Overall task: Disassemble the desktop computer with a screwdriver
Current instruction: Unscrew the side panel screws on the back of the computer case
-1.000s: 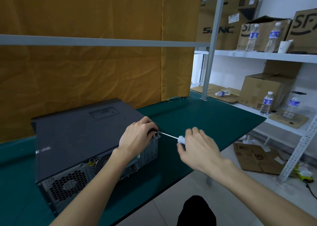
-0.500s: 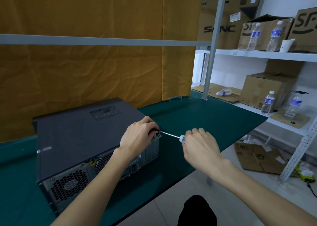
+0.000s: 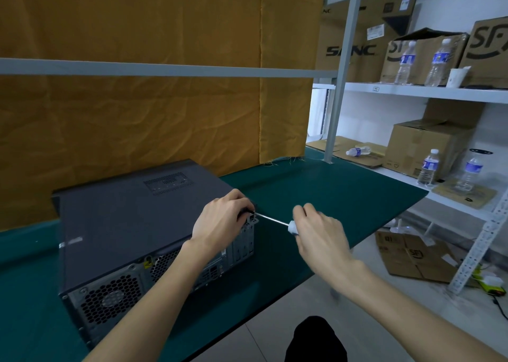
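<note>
Steel-shafted screwdriver [image 3: 270, 219] — right hand [image 3: 320, 233] gripping — meets boxy grey computer [image 3: 132, 218].

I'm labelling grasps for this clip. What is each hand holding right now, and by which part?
The right hand holds the screwdriver by its white handle. The left hand grips the computer case at its top rear corner, by the screwdriver tip.

Computer case [image 3: 123, 218] lies on table [image 3: 330, 191] (shelving [image 3: 412, 90] at right).
</note>
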A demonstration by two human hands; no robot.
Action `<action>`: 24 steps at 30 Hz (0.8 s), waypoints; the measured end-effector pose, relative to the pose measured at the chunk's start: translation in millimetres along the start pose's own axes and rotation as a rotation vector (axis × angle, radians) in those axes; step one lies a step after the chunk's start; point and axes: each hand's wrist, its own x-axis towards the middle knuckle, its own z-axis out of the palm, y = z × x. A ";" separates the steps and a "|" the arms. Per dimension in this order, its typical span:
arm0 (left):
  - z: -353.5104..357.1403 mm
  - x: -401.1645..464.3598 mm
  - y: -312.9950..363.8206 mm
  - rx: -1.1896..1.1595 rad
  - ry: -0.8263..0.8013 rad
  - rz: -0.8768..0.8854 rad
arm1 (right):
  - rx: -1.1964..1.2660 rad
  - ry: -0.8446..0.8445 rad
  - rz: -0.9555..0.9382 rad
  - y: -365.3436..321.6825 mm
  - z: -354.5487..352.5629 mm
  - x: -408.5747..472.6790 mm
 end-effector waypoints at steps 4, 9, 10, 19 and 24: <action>0.8 -0.7 0.0 0.014 0.014 0.002 | -0.031 0.056 0.017 7.9 0.3 -2.5; -0.6 -0.6 2.6 -0.010 0.067 0.002 | 0.524 -0.037 0.282 36.9 11.6 -7.7; -1.5 -0.3 3.2 -0.009 0.085 -0.001 | 0.701 -0.087 0.367 37.6 15.4 -7.2; -14.3 14.7 -6.5 0.126 -0.103 0.217 | 1.207 -0.219 0.529 3.5 46.1 19.2; -16.6 21.3 -3.1 0.175 -0.154 0.208 | 1.503 -0.291 0.743 -12.7 52.4 40.7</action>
